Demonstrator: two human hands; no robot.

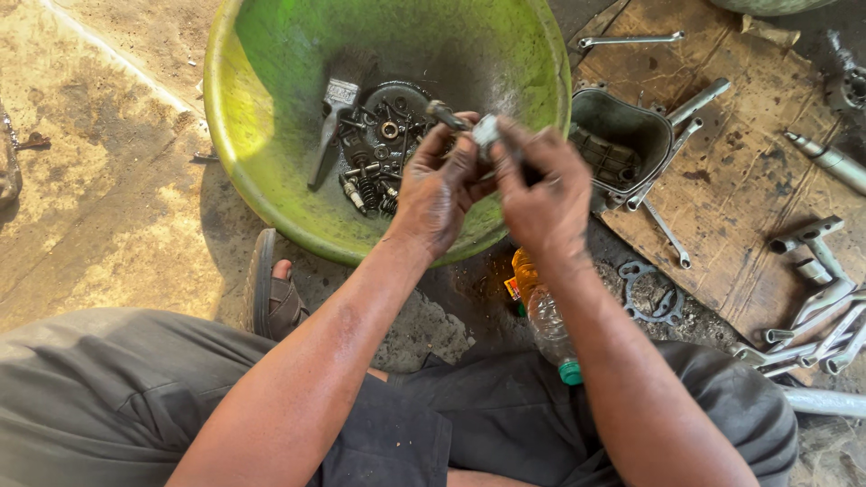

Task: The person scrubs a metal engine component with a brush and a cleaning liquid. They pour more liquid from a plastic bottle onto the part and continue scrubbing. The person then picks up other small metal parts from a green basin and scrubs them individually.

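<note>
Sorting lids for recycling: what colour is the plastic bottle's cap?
Green, on the plastic bottle's cap, seen in the head view.

Both bare forearms stretched forward, left hand [439, 185] and right hand [539, 191] meeting, greasy fingers pinched together

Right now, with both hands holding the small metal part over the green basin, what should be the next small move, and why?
Probably keep the small metal part over the green basin and go on working it: the left hand and right hand pinch it together, and the springs and bolts lie below, so anything dropped lands inside.
</note>
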